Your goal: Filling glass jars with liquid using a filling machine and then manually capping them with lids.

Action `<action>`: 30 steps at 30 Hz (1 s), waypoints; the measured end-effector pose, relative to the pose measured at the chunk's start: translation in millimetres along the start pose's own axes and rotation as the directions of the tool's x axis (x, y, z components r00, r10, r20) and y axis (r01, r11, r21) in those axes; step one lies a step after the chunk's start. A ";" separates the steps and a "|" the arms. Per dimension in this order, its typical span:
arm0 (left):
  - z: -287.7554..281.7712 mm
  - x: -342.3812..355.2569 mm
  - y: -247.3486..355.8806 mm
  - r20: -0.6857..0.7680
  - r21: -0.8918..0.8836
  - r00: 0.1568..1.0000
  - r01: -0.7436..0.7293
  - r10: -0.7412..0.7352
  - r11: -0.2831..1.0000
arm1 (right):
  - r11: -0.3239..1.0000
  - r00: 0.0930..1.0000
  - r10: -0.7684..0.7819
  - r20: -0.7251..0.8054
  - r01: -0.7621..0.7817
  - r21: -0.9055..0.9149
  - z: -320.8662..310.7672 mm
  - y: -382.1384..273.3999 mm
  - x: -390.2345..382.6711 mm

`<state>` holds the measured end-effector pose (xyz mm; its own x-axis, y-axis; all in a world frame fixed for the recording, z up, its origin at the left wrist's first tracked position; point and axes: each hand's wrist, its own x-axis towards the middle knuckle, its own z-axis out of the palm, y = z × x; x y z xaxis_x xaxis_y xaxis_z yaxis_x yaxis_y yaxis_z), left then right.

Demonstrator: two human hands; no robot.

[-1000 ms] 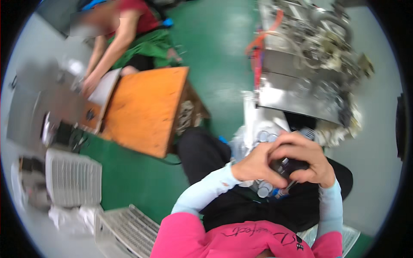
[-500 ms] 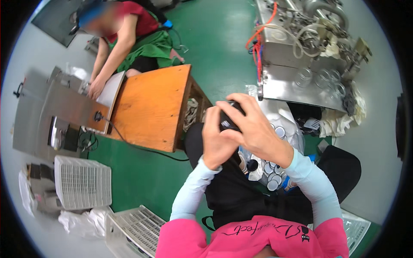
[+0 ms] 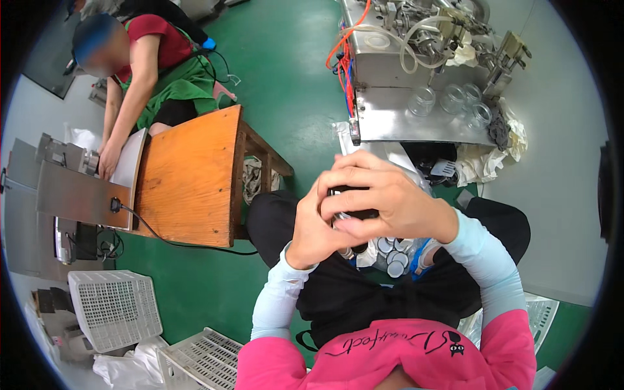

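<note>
Both hands are raised over my lap and wrapped around a small dark, glossy round object, probably a jar or lid; their fingers largely hide it. My left hand grips it from the left and below. My right hand lies across its top, fingers curled over and overlapping my left. Below them, between my legs, several round silver-white lids lie on crumpled plastic and white material, partly hidden by my hands.
Left, a co-worker's arms reach to a steel machine beside a wooden bench. Right, a steel machine table holds hoses, fittings and several glass jars. Plastic crates stand lower left; a black cable crosses the bench.
A second ago my hands held the dark object lower, right of here. Since then they have lifted it, and the fingers of my right hand now wrap further over it. The view has shifted slightly.
</note>
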<state>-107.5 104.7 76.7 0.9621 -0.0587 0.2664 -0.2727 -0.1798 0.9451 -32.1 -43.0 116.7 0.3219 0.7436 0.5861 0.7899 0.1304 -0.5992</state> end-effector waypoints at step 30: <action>-165.8 60.3 -26.1 -0.237 0.965 0.839 0.142 0.491 0.223 | 0.428 0.472 0.881 0.012 -0.787 -0.445 96.1 258.9 -276.0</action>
<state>-41.1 268.7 99.5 0.6749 0.0948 0.7318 0.0683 -0.9955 0.0660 33.4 -151.5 -252.6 0.8419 0.4739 -0.2582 0.3168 -0.8212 -0.4746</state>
